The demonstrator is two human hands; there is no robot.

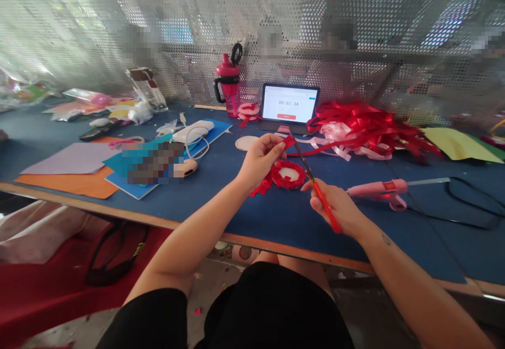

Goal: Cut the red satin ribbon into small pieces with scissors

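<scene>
My left hand [260, 157] pinches the end of a red ribbon [311, 150] that runs off to the right toward a heap of ribbon. My right hand [335, 204] is closed round red-handled scissors [315, 183], whose blades meet the ribbon just beside my left fingers. Below the ribbon, a red ruffled rosette [289, 174] with a white centre lies on the blue table [221, 196], a red tail trailing to its left.
A pink glue gun [379, 189] with a black cord lies right of my hands. Behind are a tablet [290, 104] showing a timer, a red-and-white ribbon heap [363, 125], a pink bottle [229, 86], coloured paper sheets [79, 167] and a perforated screen.
</scene>
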